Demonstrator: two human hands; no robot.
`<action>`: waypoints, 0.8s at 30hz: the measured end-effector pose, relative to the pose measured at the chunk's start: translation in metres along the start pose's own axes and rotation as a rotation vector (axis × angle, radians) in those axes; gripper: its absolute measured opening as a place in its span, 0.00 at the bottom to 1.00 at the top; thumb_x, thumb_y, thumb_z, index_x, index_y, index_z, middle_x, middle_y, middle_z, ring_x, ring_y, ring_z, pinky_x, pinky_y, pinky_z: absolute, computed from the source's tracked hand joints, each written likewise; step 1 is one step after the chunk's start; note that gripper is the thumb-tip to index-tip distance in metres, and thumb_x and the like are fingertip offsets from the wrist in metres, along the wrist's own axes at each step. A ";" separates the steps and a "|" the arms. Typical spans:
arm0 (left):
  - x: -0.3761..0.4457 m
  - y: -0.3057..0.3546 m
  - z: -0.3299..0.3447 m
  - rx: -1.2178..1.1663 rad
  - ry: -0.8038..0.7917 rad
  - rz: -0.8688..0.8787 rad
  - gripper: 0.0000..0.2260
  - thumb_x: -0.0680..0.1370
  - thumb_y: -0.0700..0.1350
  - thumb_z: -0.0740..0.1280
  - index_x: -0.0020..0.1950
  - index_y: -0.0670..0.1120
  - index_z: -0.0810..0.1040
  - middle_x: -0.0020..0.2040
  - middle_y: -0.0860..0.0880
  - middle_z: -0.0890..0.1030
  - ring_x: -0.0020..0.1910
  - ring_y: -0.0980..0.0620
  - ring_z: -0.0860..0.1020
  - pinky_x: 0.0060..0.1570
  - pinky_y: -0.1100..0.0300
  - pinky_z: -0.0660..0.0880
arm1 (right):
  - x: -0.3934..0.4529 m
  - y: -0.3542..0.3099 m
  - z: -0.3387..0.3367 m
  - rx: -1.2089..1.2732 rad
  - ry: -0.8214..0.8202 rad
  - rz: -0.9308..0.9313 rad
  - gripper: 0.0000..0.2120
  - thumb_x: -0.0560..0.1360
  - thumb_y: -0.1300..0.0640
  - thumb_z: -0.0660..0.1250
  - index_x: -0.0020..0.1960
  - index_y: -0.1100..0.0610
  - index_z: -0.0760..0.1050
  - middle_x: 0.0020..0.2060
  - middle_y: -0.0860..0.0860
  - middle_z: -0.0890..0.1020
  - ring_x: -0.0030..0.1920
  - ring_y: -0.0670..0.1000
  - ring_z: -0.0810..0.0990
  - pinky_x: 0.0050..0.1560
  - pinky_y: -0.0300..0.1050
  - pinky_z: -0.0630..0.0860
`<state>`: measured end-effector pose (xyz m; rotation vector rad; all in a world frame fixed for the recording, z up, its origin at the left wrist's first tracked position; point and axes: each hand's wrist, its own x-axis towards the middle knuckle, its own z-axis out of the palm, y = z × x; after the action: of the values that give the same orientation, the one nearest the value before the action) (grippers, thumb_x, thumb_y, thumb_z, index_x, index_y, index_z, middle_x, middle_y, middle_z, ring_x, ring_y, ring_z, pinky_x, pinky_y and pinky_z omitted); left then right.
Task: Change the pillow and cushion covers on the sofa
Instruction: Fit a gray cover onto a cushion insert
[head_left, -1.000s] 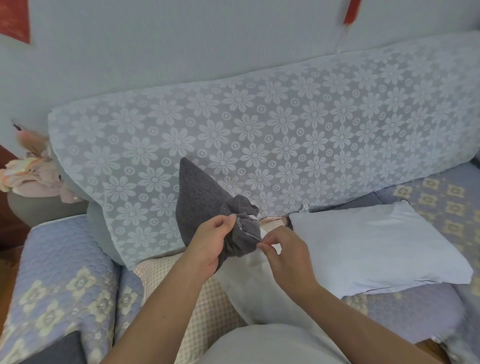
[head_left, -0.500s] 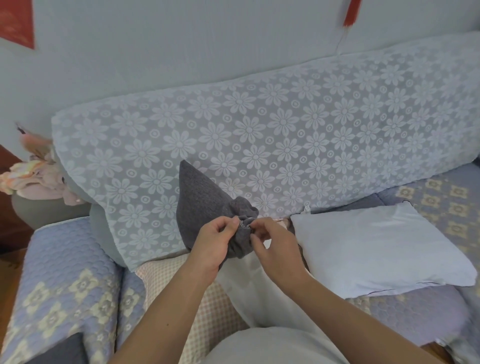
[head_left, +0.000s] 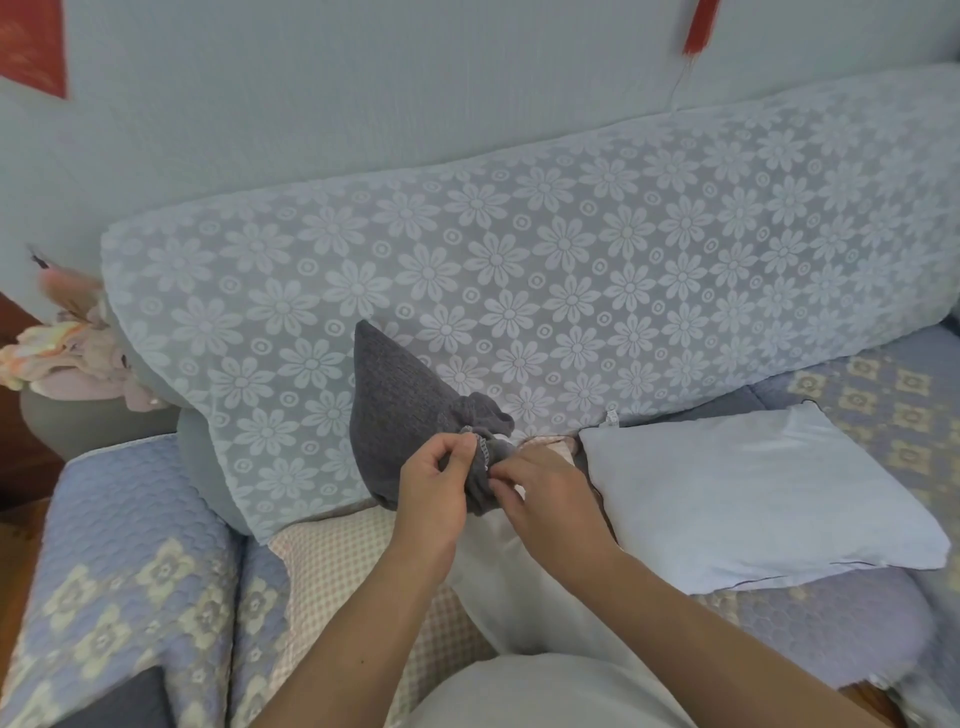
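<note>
- While my left hand (head_left: 434, 486) curls its fingers and thumb around the bunched mouth of the dark grey cushion cover (head_left: 402, 415), my right hand (head_left: 540, 491) pinches the same gathered edge just beside it, at about 3 o'clock of the left.
- Both hands are clenched on fabric, neither one released; the fingertips of the two meet at the stitched hem of the cover, which shows as a pale line between them.
- From my hands the grey cover stands up toward 11 o'clock, its far corner pointed and leaning against the sofa backrest (head_left: 519, 270), which wears a pale lace throw with a daisy pattern.
- Below my hands, toward 6 o'clock, a white inner cushion (head_left: 498, 577) comes out of the cover's mouth and lies toward my lap.
- At 3 o'clock of my hands a white pillow (head_left: 748, 493) lies flat on the seat, near my right hand but not touching it.
- Under the white cushion, toward 7 o'clock, a checked beige cloth (head_left: 337, 571) lies on the seat.
- At 8 o'clock the armrest (head_left: 130, 545) is covered in a blue quilted spread with cream flowers.
- At 9 o'clock, past the sofa's end, pale pink artificial flowers (head_left: 67, 353) sit in a grey vase.
</note>
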<state>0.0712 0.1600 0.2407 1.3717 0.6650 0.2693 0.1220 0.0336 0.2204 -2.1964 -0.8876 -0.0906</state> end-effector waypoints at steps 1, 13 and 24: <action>-0.001 -0.001 0.001 -0.021 0.007 -0.010 0.11 0.83 0.46 0.66 0.46 0.41 0.83 0.37 0.41 0.79 0.36 0.48 0.76 0.37 0.52 0.75 | -0.001 -0.001 0.001 -0.021 0.004 -0.011 0.04 0.74 0.60 0.71 0.41 0.54 0.81 0.37 0.46 0.79 0.42 0.48 0.75 0.45 0.42 0.72; 0.001 0.001 -0.001 0.012 -0.031 -0.010 0.13 0.84 0.49 0.64 0.45 0.45 0.82 0.38 0.40 0.80 0.39 0.46 0.77 0.41 0.47 0.77 | 0.005 -0.006 -0.008 0.173 -0.025 0.099 0.03 0.75 0.57 0.68 0.46 0.51 0.81 0.40 0.43 0.82 0.43 0.44 0.80 0.47 0.46 0.77; 0.001 -0.001 0.001 0.033 -0.013 0.010 0.12 0.83 0.50 0.66 0.44 0.46 0.83 0.40 0.36 0.78 0.39 0.46 0.75 0.44 0.45 0.76 | -0.003 -0.012 0.000 -0.172 0.067 0.052 0.07 0.73 0.57 0.69 0.39 0.54 0.73 0.33 0.47 0.76 0.34 0.48 0.73 0.33 0.41 0.67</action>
<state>0.0722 0.1596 0.2392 1.4073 0.6539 0.2584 0.1125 0.0377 0.2264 -2.3601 -0.8108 -0.2215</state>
